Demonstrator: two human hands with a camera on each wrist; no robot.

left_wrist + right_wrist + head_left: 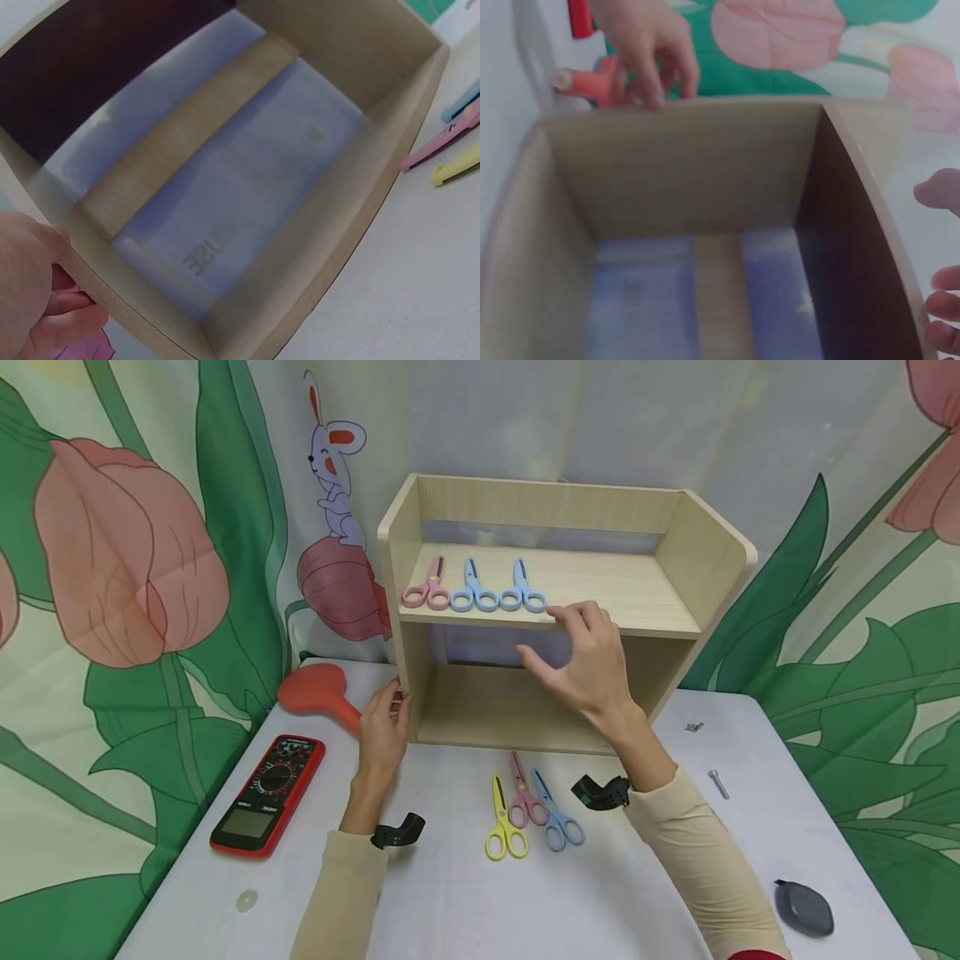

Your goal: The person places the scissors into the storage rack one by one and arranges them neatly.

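Observation:
On the upper board of a light wooden shelf unit point(600, 628) stand pink scissors point(427, 587), blue scissors point(472, 589) and a second pair of blue scissors point(522, 589), blades upward. My right hand point(592, 664) is at the board's front edge, its index fingertip close to the right-hand blue pair, thumb and fingers spread with nothing between them. My left hand point(384, 727) rests against the unit's left side panel point(127, 300), thumb at the front edge and fingers loosely bent outside. On the table in front lie yellow scissors point(504, 827), pink scissors point(527, 802) and blue scissors point(557, 822).
A red-cased multimeter point(268, 797) and an orange-red paddle-shaped thing point(315, 689) lie on the left. To the right are small metal pieces point(693, 727), a bolt point(717, 785) and a dark grey case point(804, 908). A small translucent disc point(246, 901) lies near the front left.

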